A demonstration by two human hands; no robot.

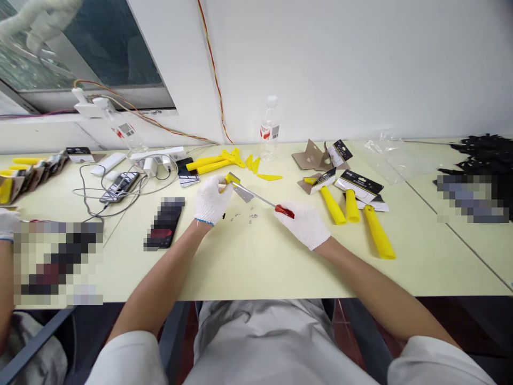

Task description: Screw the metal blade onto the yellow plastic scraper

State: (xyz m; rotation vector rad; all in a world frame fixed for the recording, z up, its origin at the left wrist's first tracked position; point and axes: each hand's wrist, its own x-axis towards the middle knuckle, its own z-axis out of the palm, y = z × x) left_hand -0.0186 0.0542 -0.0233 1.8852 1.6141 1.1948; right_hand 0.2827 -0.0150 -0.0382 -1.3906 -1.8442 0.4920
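My left hand point(210, 200), in a white knitted glove, grips a small yellow scraper head point(232, 178) with a flat metal blade point(242, 193) on its underside. My right hand point(305, 224), gloved the same way, is closed around the red handle of a screwdriver point(285, 210). The screwdriver's long shaft slants up and left, its tip meeting the yellow part by my left fingers. Whether the tip sits in a screw is too small to tell. Several small screws point(252, 216) lie scattered on the table point(256, 267) between my hands.
Yellow scraper handles point(212, 160) and flat yellow pieces point(270, 177) lie behind my hands. A plastic bottle point(270, 128) stands by the wall. Carded yellow handles point(352, 206) are at right, near black parts point(481, 152). A phone point(165, 223) lies left; another person's gloved hand point(7, 224) is beyond it.
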